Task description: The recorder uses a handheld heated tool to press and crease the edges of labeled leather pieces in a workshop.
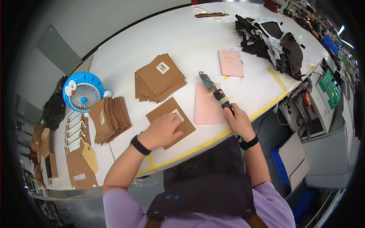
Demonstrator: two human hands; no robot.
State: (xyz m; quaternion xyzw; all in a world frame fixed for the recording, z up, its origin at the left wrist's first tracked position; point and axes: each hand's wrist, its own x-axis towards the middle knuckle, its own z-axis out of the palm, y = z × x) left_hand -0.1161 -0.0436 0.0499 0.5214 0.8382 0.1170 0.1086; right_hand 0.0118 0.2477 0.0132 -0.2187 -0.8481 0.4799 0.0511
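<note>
My left hand (162, 130) lies on a square brown sheet (161, 109) near the front edge, fingers apart and partly over its pale label. My right hand (239, 121) grips a hand tool (220, 97) with a black handle and a flat metal head, angled over a pale pink board (209, 114). Just behind the left hand's sheet is a fanned stack of brown squares (156, 81) with a label on top. Another brown stack (106, 123) stands to its left. A second, smaller pink board (230, 60) lies farther back, right of the tool.
A blue fan (83, 86), brown pieces with white straps (80, 171) and a dark bag (51, 108) are at left. Dark scraps (268, 45) pile at back right. Equipment (329, 87) stands beyond the taped table edge (266, 110); people (313, 26) work in the distance.
</note>
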